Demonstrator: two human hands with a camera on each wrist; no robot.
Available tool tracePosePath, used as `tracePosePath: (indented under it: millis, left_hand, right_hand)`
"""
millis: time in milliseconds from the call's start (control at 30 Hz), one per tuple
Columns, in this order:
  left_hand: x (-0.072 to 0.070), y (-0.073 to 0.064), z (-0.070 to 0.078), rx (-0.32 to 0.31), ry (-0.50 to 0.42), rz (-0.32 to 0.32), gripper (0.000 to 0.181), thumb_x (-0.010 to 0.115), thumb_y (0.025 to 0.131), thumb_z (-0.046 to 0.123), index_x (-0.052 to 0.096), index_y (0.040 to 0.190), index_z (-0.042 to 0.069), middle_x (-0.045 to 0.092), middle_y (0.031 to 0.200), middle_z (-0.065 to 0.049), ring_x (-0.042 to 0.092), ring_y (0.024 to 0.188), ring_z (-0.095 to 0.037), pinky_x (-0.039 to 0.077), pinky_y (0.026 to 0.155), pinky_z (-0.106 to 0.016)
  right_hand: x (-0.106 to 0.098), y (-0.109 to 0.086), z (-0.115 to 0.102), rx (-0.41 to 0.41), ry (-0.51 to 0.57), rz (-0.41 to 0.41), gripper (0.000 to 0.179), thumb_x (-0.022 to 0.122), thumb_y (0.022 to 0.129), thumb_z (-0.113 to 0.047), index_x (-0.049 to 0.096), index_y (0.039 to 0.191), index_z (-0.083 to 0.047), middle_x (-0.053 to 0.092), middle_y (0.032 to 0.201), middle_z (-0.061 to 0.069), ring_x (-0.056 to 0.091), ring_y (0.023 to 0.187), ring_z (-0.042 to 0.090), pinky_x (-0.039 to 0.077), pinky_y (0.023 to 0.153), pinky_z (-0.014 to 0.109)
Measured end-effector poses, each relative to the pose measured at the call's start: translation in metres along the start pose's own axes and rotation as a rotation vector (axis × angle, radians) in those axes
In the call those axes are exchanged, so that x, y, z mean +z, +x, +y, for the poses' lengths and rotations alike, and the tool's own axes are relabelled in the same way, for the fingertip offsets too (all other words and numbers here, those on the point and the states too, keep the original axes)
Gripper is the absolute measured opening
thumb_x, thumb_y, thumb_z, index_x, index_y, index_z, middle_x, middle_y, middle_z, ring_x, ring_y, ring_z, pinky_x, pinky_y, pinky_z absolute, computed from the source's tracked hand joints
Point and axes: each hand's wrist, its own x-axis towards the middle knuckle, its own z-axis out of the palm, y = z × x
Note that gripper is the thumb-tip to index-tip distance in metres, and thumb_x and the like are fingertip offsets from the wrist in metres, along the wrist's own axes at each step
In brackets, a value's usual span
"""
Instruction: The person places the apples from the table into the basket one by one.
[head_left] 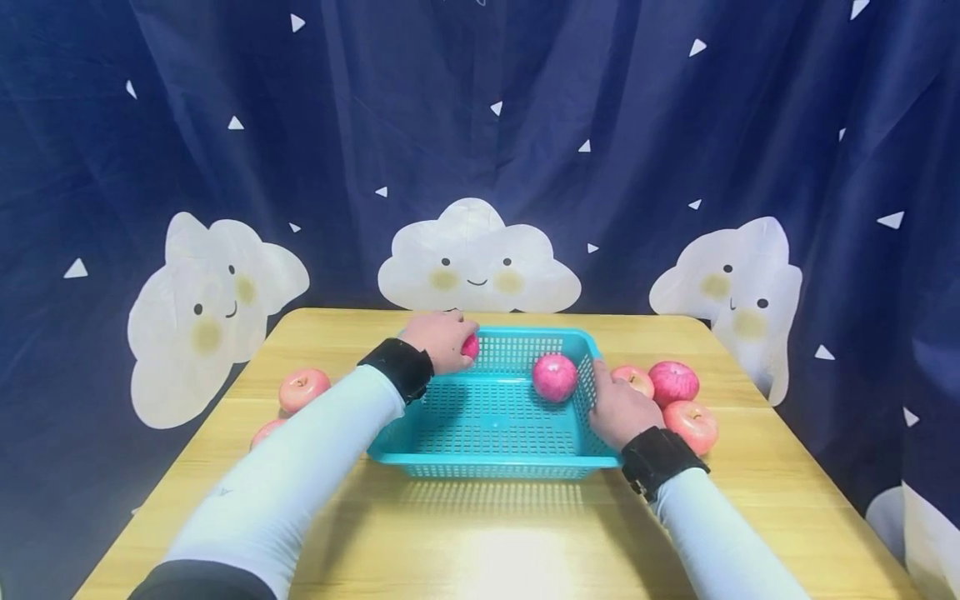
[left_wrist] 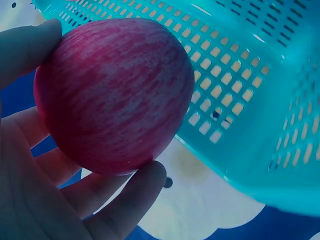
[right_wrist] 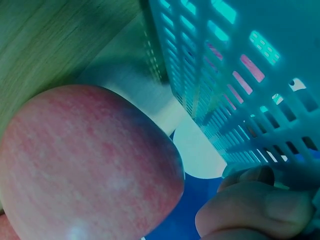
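Sleeves: pale, from 7 and 5 o'clock.
Basket: turquoise, latticed, long axis 9 to 3 o'clock.
Right hand: gripping basket at 3 o'clock.
Left hand: fingers curled round apple, basket's 11 o'clock.
Apple: rounded, red-streaked.

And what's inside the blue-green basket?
A pink apple lies in the basket, toward its right side. The left grip holds a second apple at the far left. In the head view, that grip covers part of the basket, hiding what's behind it.
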Motion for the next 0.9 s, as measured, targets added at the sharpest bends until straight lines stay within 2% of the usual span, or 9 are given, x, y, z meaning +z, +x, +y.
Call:
tracePosePath:
  millis: [200, 600, 733, 900]
  left_hand:
    - [0.012, 0.011, 0.011, -0.007, 0.001, -0.04, 0.051, 0.073, 0.091, 0.038, 0.06, 0.135, 0.016, 0.063, 0.113, -0.006, 0.058, 0.098, -0.025, 0.051, 0.083, -0.041]
    - [0.042, 0.037, 0.035, 0.035, 0.009, -0.08, 0.057, 0.068, 0.092, 0.04, 0.056, 0.144, 0.021, 0.06, 0.132, -0.006, 0.058, 0.114, -0.027, 0.052, 0.088, -0.043]
    - [0.044, 0.038, 0.044, 0.053, 0.013, -0.079, 0.055, 0.071, 0.092, 0.041, 0.058, 0.141, 0.021, 0.061, 0.132, -0.006, 0.058, 0.114, -0.027, 0.053, 0.089, -0.044]
    - [0.048, 0.038, 0.051, 0.07, 0.011, -0.073, 0.05, 0.073, 0.09, 0.04, 0.062, 0.134, 0.02, 0.062, 0.124, -0.005, 0.06, 0.108, -0.026, 0.053, 0.087, -0.043]
  right_hand:
    - [0.001, -0.001, 0.001, 0.003, -0.006, 0.004, 0.076, 0.059, 0.091, -0.013, 0.025, 0.158, 0.0, 0.064, 0.12, 0.029, 0.069, 0.094, 0.041, 0.055, 0.063, 0.054]
    - [0.002, -0.001, 0.0, 0.011, -0.001, 0.011, 0.075, 0.059, 0.093, -0.014, 0.026, 0.158, -0.002, 0.064, 0.124, 0.028, 0.067, 0.102, 0.042, 0.055, 0.07, 0.057]
    - [0.001, -0.001, 0.0, 0.014, 0.001, 0.001, 0.075, 0.059, 0.093, -0.014, 0.025, 0.158, -0.001, 0.064, 0.123, 0.028, 0.068, 0.1, 0.041, 0.056, 0.07, 0.056]
    - [0.001, -0.001, 0.0, 0.022, 0.002, 0.002, 0.075, 0.059, 0.093, -0.014, 0.025, 0.158, -0.002, 0.065, 0.121, 0.026, 0.068, 0.098, 0.039, 0.056, 0.068, 0.054]
